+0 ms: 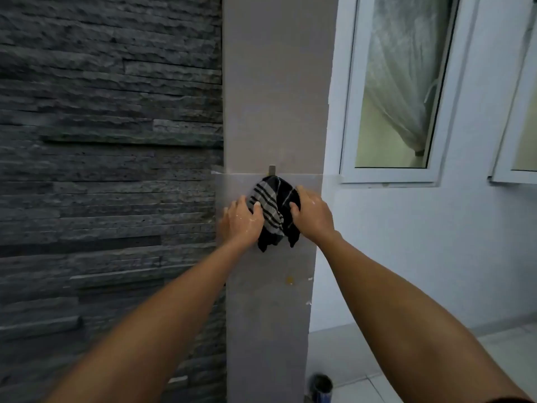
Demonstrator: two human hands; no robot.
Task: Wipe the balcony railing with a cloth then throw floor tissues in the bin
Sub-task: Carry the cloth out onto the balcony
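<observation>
1 cloth (274,212), black w/ grey stripes, hung betw. 2 hands, gripped by left hand (242,221) & right hand (312,215).

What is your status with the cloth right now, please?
Both hands, left and right, grip cloth. Cloth hangs from hook on pillar. Nothing in the way.

Cloth (274,212): black fabric with a grey panel crossed by dark stripes, bunched and hanging in folds directly below a small hook (272,169), flat against the beige pillar (276,97), its ragged lower ends drooping downward.
</observation>
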